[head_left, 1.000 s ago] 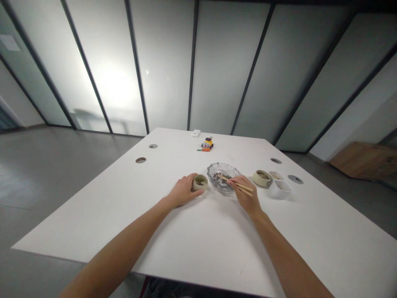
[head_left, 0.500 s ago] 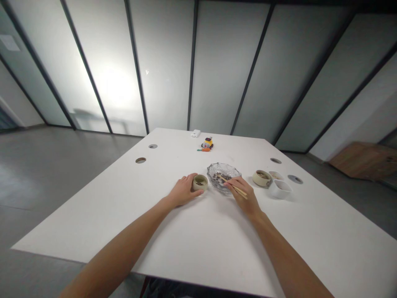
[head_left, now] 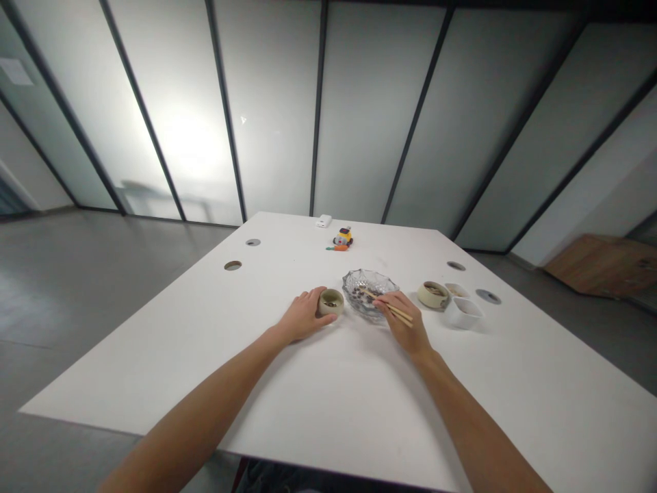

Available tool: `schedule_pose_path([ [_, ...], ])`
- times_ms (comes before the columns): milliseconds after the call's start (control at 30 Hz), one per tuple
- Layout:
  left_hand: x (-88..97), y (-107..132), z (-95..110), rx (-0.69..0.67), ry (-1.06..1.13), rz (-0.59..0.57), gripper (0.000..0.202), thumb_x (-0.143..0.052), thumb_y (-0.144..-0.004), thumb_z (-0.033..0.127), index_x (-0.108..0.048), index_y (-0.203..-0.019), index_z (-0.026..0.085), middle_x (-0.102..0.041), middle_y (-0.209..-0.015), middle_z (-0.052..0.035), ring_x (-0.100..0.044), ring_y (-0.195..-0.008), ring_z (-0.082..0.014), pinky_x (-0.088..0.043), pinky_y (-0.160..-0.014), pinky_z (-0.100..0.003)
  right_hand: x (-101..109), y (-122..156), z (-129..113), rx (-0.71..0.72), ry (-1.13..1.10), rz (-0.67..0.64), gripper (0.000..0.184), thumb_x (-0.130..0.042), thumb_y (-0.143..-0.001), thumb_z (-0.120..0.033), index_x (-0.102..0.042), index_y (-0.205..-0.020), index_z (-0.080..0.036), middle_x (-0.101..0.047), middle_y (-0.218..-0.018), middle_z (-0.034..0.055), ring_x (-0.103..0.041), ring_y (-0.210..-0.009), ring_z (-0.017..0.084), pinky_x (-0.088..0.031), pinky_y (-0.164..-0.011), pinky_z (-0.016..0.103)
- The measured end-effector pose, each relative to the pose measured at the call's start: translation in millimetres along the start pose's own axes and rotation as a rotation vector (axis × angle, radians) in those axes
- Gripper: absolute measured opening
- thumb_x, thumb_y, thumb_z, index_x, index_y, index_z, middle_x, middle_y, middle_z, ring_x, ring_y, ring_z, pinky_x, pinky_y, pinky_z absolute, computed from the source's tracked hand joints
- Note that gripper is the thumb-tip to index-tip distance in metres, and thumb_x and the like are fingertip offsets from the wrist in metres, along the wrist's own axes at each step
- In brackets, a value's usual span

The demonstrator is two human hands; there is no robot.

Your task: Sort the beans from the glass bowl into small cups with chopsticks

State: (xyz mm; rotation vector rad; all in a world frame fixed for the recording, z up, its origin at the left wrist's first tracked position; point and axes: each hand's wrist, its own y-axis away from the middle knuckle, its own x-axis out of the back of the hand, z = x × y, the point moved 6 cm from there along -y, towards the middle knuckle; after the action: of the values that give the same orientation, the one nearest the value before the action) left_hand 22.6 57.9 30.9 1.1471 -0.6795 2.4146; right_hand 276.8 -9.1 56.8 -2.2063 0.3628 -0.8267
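– What is the left hand (head_left: pixel 302 316) doing?

– It is curled around a small tan bowl (head_left: pixel 331 301) on the white desk (head_left: pixel 328 404). The fingers wrap the near side of the bowl and touch it. There are some little dark bits inside the bowl, but they are too small to tell what they are.

– And the right hand (head_left: pixel 405 325)?

– It pinches a pair of wooden chopsticks (head_left: pixel 387 306) between the thumb and fingers. The tips of the chopsticks point into a clear glass dish (head_left: pixel 370 286) (the one with the wavy rim). The dish sits just beside the small tan bowl, between the two hands. It has small dark pieces in it.

– Do the tips hold a piece?

– I cannot tell. It is too small to see.

– What else is on the desk?

– To the right of the glass dish there is another tan bowl (head_left: pixel 432 294), and near it two white cups (head_left: pixel 466 313). They are close together. Far back on the desk there is a little yellow toy (head_left: pixel 343 238) and a small white box (head_left: pixel 324 220). The desk has round holes (head_left: pixel 233 265) in it too. Behind the desk stands a wall of frosted glass panels (head_left: pixel 267 109) with dark frames.
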Motion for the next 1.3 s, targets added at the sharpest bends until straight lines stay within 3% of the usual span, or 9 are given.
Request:
schedule_pose_path([
  [433,-0.8,-1,-3,-0.009,-0.001,0.014,0.06,-0.075,-0.094,0.051,-0.056,-0.145,0.027,-0.07,-0.142,-0.0149,-0.067,-0.128,-0.0379,-0.053,-0.109,-0.055,-3,0,1,0.003,-0.007,-0.025,0.04,-0.062,-0.106,-0.057,-0.078,-0.087,-0.025,-0.077,-0.091,0.0072,-0.072,-0.085,0.025,-0.061,-0.078,0.039],
  [700,-1.0,-1,-3,0.0,0.001,0.005,0.061,-0.076,-0.093,0.052,-0.056,-0.146,0.029,-0.07,-0.141,-0.0131,-0.067,-0.127,-0.0379,-0.053,-0.109,-0.055,22,-4,1,-0.047,0.056,0.221,0.043,-0.063,-0.105,-0.06,-0.079,-0.085,-0.025,-0.077,-0.086,0.008,-0.072,-0.083,0.026,-0.062,-0.08,0.043],
  [833,-1.1,-1,-1,0.015,-0.006,-0.01,0.063,-0.076,-0.093,0.052,-0.055,-0.148,0.028,-0.069,-0.142,-0.0136,-0.067,-0.127,-0.0385,-0.053,-0.109,-0.055,27,-2,3,-0.154,-0.136,0.29,0.036,-0.065,-0.104,-0.055,-0.077,-0.09,-0.024,-0.077,-0.09,0.0075,-0.075,-0.08,0.025,-0.067,-0.079,0.046],
  [1000,0.0,0,0,0.012,-0.009,-0.008,0.061,-0.075,-0.093,0.052,-0.056,-0.146,0.028,-0.07,-0.14,-0.013,-0.067,-0.126,-0.0381,-0.054,-0.108,-0.055,15,-2,-2,-0.211,-0.348,0.177,0.035,-0.062,-0.106,-0.054,-0.075,-0.091,-0.025,-0.076,-0.091,0.0082,-0.077,-0.074,0.026,-0.07,-0.075,0.048],
  [1167,-1.1,0,-3,0.005,-0.01,-0.007,0.061,-0.074,-0.095,0.054,-0.056,-0.147,0.027,-0.07,-0.141,-0.014,-0.067,-0.125,-0.0384,-0.054,-0.107,-0.055,29,-3,-10,-0.124,-0.067,0.247,0.041,-0.062,-0.105,-0.06,-0.076,-0.088,-0.025,-0.076,-0.085,0.0085,-0.074,-0.079,0.027,-0.063,-0.073,0.044],
  [1300,-1.5,0,-3,-0.003,-0.005,-0.002,0.06,-0.074,-0.095,0.053,-0.056,-0.146,0.027,-0.07,-0.14,-0.0139,-0.067,-0.125,-0.0382,-0.053,-0.107,-0.055,30,-4,-16,0.006,0.105,0.192,0.045,-0.06,-0.106,-0.062,-0.076,-0.085,-0.025,-0.075,-0.082,0.0075,-0.07,-0.08,0.026,-0.059,-0.075,0.04],
])
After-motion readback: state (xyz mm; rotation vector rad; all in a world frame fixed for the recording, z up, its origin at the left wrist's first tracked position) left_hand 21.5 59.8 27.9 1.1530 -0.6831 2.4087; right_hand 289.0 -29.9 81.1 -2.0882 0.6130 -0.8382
